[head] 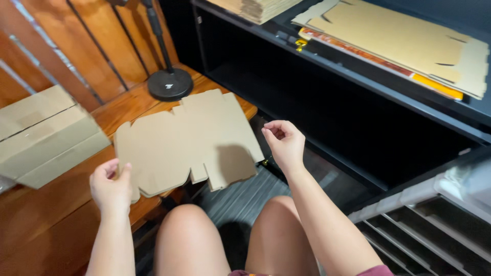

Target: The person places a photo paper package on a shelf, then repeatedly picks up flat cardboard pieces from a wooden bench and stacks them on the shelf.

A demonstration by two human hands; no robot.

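Note:
A flat, unfolded cardboard box blank (184, 140) lies on the wooden bench (46, 214), its near edge hanging past the bench's front. My left hand (111, 186) grips the blank's near left corner between thumb and fingers. My right hand (284, 143) hovers just past the blank's right edge, fingers curled loosely, holding nothing that I can see. My bare knees show below the hands.
A folded brown carton (43, 135) sits at the bench's left. A black round stand base (170, 84) with a pole rests at the bench's back. On the dark shelf unit (358, 76), more flat cardboard blanks (404, 43) are stacked. Grey slatted drawers (434, 225) stand at right.

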